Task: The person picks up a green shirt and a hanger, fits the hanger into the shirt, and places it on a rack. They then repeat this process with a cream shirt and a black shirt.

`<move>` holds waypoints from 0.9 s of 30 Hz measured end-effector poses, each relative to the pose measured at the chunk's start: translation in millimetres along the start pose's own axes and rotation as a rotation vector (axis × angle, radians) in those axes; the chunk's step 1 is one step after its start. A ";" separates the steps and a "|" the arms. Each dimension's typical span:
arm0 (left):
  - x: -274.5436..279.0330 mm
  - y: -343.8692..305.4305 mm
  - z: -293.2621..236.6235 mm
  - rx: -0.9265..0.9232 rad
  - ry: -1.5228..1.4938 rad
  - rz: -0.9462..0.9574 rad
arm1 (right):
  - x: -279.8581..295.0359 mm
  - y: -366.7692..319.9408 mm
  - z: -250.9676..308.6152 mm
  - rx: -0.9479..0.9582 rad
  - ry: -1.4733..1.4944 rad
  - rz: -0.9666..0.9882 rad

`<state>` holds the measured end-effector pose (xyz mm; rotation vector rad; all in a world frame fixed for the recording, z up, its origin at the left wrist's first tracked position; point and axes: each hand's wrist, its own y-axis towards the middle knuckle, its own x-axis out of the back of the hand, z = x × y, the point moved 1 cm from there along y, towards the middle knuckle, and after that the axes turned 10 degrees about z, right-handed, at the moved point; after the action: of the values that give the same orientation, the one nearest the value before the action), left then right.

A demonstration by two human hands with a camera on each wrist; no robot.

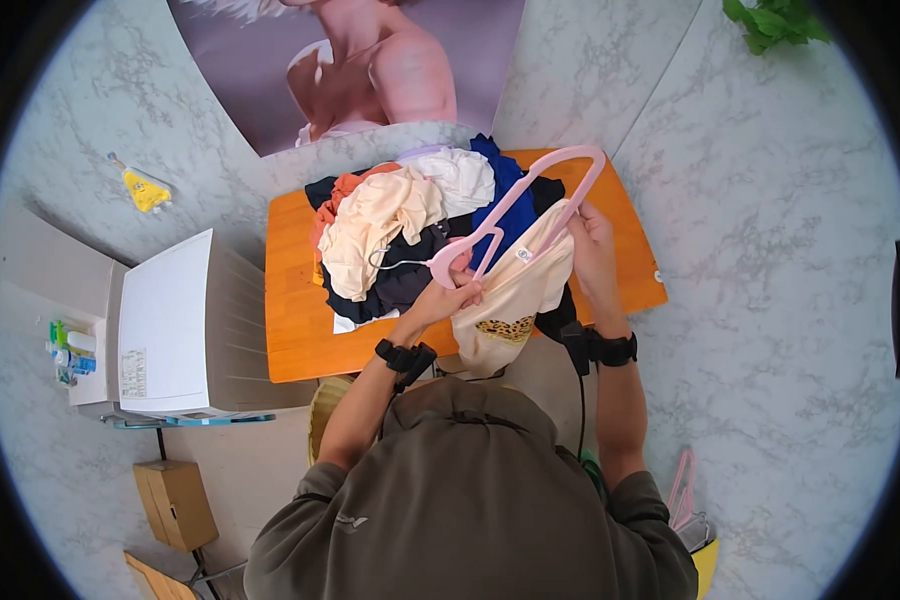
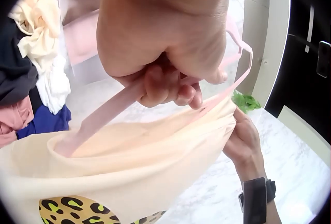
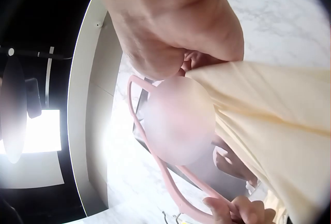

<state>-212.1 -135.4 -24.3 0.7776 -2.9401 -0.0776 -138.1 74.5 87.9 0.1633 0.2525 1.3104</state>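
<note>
A pink clothes hanger (image 1: pixel 570 153) with a metal hook (image 1: pixel 378 258) is gripped near its hook end by my left hand (image 1: pixel 438 302). In the left wrist view, the fingers curl round the pink bar (image 2: pixel 103 111), whose lower end goes into the neck opening of a cream T-shirt (image 2: pixel 139 167). A leopard-print patch (image 1: pixel 505 328) marks the shirt's front. My right hand (image 1: pixel 595 255) pinches the shirt's upper edge beside the hanger's far arm; its fingertips are partly hidden in the right wrist view. The shirt hangs down between both hands, over the table's front edge.
A heap of clothes (image 1: pixel 385 215) in cream, white, orange, black and blue covers much of the orange table (image 1: pixel 295 340). Left of it stands a white appliance (image 1: pixel 165 320). More pink hangers (image 1: pixel 682 490) are at the lower right. A marbled wall lies behind.
</note>
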 end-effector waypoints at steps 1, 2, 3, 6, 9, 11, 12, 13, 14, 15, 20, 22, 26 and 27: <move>0.0 -1.2 -1.6 -0.003 0.006 -0.020 | 0.7 0.5 0.2 0.008 -0.017 0.006; 0.6 0.0 -3.5 -0.009 0.015 -0.036 | 2.4 1.0 0.5 0.019 -0.034 0.008; 3.0 -0.1 -6.9 -0.010 0.014 -0.030 | 3.7 0.3 -0.2 0.020 -0.037 0.002; 12.4 -4.0 -11.1 0.054 0.105 0.016 | 7.8 -0.7 -8.6 -0.028 -0.016 -0.037; 20.7 -7.2 -1.3 0.111 0.055 0.038 | 4.5 2.9 -23.6 -0.076 0.065 0.014; 19.8 -5.8 8.7 0.102 -0.006 0.024 | 0.1 3.3 -33.4 -0.063 0.147 0.082; 18.4 -5.1 7.6 0.091 -0.067 0.006 | -2.8 3.2 -31.5 -0.065 0.148 0.082; 17.2 -5.4 6.2 0.093 -0.070 0.005 | -6.3 2.4 -28.0 -0.057 0.183 0.072; 15.9 -4.5 5.3 0.117 -0.107 0.016 | -9.0 2.1 -26.3 -0.049 0.219 0.064; 14.8 -3.8 2.3 0.139 -0.144 0.027 | -11.7 1.2 -28.3 -0.051 0.219 0.065; 13.9 -2.1 -18.6 0.156 -0.059 0.098 | -11.8 1.4 -24.4 0.190 0.463 0.272; 12.3 -3.0 -35.1 0.158 -0.015 0.133 | -25.2 -2.8 -8.8 0.148 0.343 0.230; 15.5 -4.9 -44.1 0.145 -0.150 0.255 | -25.2 -3.0 -1.6 0.046 0.192 0.205; 18.1 -4.5 -39.2 0.131 -0.184 0.313 | -22.8 -1.4 -4.2 0.036 0.313 0.235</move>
<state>-221.3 -149.2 15.8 0.3295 -3.2287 0.0729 -143.4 52.0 85.6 0.0171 0.5362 1.5649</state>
